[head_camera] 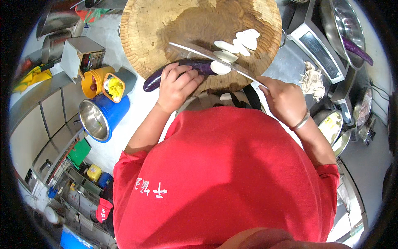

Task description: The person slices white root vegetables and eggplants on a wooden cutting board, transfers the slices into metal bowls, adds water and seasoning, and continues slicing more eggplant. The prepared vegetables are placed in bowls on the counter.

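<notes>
A purple eggplant lies along the near edge of a round wooden chopping block. My left hand presses on it with bent fingers, holding it against the wood. Its cut white end faces right, next to the blade of a kitchen knife. My right hand grips the knife at its near right end, the handle mostly hidden by the fingers. Beyond the blade, several pale oval eggplant slices lie on the block, some overlapping. A wet dark patch spreads over the middle of the wood.
At right are a digital scale, a steel bowl with another eggplant, a crumpled cloth and a bowl of pale cut food. On the left floor stand a blue bucket and a yellow bucket.
</notes>
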Tool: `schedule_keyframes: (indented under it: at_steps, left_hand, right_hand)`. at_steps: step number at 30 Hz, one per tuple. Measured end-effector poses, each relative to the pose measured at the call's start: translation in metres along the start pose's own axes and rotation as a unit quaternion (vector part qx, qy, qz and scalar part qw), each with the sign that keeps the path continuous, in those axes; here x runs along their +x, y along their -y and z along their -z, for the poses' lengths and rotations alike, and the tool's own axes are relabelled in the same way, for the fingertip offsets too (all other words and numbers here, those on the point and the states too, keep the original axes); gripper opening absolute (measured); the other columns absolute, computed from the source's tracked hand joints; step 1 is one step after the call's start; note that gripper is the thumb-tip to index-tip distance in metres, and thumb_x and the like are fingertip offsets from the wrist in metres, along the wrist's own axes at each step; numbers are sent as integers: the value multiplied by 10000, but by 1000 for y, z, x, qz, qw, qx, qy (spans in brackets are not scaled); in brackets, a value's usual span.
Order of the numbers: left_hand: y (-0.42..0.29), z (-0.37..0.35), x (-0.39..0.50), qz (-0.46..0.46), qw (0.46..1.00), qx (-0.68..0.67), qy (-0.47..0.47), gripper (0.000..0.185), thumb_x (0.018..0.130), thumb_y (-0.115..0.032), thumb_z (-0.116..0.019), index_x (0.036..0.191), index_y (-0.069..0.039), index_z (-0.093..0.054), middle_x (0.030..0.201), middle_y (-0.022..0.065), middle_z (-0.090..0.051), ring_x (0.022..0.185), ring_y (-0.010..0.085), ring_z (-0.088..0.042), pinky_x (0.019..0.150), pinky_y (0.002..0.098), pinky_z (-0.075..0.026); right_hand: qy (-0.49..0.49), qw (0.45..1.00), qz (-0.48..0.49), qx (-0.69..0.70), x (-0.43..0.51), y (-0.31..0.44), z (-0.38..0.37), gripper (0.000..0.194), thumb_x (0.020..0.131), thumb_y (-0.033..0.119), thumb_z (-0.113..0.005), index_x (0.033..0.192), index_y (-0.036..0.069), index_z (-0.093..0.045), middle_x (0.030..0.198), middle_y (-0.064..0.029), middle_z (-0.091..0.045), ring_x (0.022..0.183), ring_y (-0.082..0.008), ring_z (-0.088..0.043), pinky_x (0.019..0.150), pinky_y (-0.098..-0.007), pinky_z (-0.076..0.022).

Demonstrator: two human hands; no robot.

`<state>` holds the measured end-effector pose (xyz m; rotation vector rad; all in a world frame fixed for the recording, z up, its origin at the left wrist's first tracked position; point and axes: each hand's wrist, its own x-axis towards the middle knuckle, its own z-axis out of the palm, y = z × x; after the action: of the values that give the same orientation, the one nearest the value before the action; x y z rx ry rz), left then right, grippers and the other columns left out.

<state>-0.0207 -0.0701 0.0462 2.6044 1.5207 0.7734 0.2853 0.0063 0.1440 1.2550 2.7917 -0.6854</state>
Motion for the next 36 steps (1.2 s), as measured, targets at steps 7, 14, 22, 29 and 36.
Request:
schedule_keyframes:
  at_steps: [7,14,22,29,36]
  left_hand:
    - [-2,-2,0,0,1000,-5,-9,269,721,-164,-674,984,-183,-726,1036,-23,-622,1017,186,-585,933,415,-457]
    - [0,3,-1,24,999,-41,-17,285,751,-142,-649,1031,-135,-705,1101,34,-613,1026,234,-584,917,403,-458]
    - [-2,-1,-6,24,998,-43,-28,269,762,-146,-629,1020,-120,-699,1102,29,-609,1044,233,-571,920,403,-452]
    - [-3,13,1,63,997,-20,26,380,763,-164,-681,1142,-147,-673,1133,47,-612,1055,265,-571,930,427,-448]
    - [11,27,15,153,981,5,121,510,757,-200,-757,1251,-212,-632,1164,65,-605,1007,293,-586,857,426,-459]
  right_hand:
    - [46,998,-18,-47,12,-19,-24,195,958,246,-593,1081,114,-666,773,-128,-681,662,-335,-662,582,-425,-524]
    - [-4,999,-24,44,17,-22,-20,189,971,278,-559,1025,119,-645,766,-155,-672,700,-370,-664,607,-473,-517]
    - [86,996,0,19,4,-1,7,171,927,161,-551,1068,107,-631,808,-145,-687,704,-350,-674,609,-459,-528]
    - [99,995,-33,4,28,-6,-37,177,958,239,-587,1050,91,-619,749,-187,-660,704,-383,-663,637,-480,-522]
    - [-25,994,-74,82,15,-48,-28,192,945,217,-617,1064,67,-618,723,-206,-649,687,-400,-656,614,-490,-511]
